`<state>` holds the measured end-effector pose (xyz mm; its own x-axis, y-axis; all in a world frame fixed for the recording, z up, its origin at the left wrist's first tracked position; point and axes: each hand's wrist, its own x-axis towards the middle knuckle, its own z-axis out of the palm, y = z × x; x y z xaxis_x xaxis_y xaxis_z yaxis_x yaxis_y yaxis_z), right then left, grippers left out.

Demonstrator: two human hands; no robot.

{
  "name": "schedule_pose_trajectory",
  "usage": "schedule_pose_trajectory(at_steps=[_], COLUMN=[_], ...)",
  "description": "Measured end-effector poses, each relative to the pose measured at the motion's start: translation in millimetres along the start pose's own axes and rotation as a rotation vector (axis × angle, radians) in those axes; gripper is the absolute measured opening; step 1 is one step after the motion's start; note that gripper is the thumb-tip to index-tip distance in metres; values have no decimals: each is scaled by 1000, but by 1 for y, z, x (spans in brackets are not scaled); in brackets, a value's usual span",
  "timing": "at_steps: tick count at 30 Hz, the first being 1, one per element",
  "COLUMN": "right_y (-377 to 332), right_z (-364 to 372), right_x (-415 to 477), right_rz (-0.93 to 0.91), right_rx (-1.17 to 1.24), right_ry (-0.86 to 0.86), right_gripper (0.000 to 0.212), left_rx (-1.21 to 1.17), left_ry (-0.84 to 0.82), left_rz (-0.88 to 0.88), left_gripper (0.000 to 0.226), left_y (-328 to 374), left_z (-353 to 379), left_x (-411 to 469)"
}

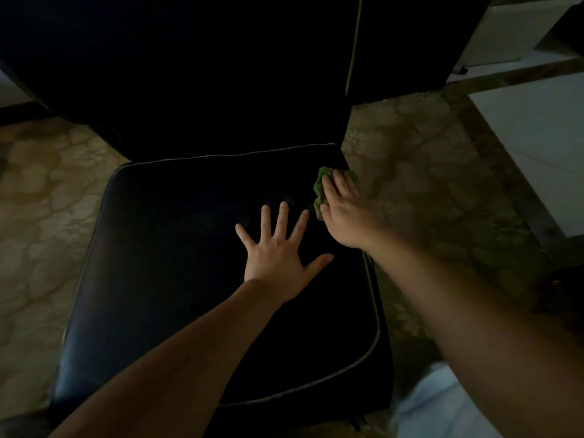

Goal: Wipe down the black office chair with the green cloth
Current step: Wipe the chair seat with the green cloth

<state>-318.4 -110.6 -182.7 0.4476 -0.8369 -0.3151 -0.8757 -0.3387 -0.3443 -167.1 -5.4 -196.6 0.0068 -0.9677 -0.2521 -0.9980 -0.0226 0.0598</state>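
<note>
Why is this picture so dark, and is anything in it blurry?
Head view: dim light leaves the black chair nearly featureless, only its piping showing; the right hand on the green cloth looks slightly softer than the left hand; pale floor at upper right is brightest.

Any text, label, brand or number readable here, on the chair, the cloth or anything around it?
None readable. No lettering shows on the black office chair, the green cloth, the patterned floor or the white furniture; the picture is dim.
</note>
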Motion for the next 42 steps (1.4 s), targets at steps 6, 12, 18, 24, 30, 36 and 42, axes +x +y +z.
schedule_pose_trajectory(at_steps=[6,12,18,24,30,36,42], right_y=[7,15,11,11,15,-2,6], right_z=[7,-5,-10,11,2,6,8], right_x=[-20,-17,-1,-14,-10,-2,-28], right_rz=[-99,-155,-122,-94,-86,19,-36], right_rx=[-71,33,64,47,32,-7,4], right_ry=[-4,-89,-35,17,-42,51,-25], right_gripper=[60,61,59,60,61,62,61], left_rx=[3,-4,-2,-3,6,-3,4], left_ry=[8,18,18,22,27,45,55], left_rz=[-4,-6,-35,-32,-23,-26,-23], left_gripper=[94,94,95,94,93,93,92], left_y=[0,1,3,2,2,2,2], left_z=[3,4,4,5,4,6,7], left_x=[1,2,6,5,2,3,2])
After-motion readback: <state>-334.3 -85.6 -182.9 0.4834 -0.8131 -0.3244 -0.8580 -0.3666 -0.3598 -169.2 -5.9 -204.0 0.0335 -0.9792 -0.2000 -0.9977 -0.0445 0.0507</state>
